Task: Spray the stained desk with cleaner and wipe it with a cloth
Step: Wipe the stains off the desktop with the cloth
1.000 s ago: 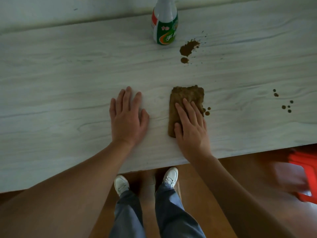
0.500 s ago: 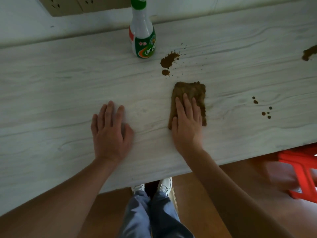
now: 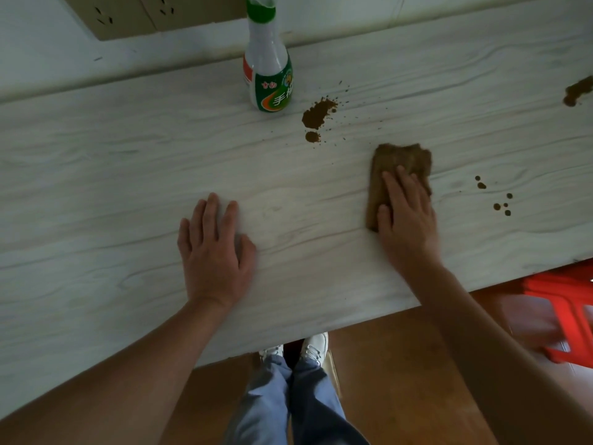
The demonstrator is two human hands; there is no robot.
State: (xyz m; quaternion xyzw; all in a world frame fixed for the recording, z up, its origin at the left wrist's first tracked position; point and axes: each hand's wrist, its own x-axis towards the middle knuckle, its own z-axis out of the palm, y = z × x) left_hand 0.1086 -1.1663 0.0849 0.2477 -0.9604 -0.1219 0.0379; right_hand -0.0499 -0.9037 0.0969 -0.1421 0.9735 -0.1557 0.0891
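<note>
Flatly, the right grip presses straight fingers on the brown cloth, toward the worktop's near right edge. The left grip lies spread, palm down, holding nothing. Beyond, a brown stain sits beside the cleaner bottle at the far edge.

Dim, soft indoor light across the pale desk, lower frame in shadow, right hand slightly motion-blurred, wide-angle bending at the edges (red stool smeared).

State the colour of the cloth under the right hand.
The cloth is brown, clearest in the head view.
</note>
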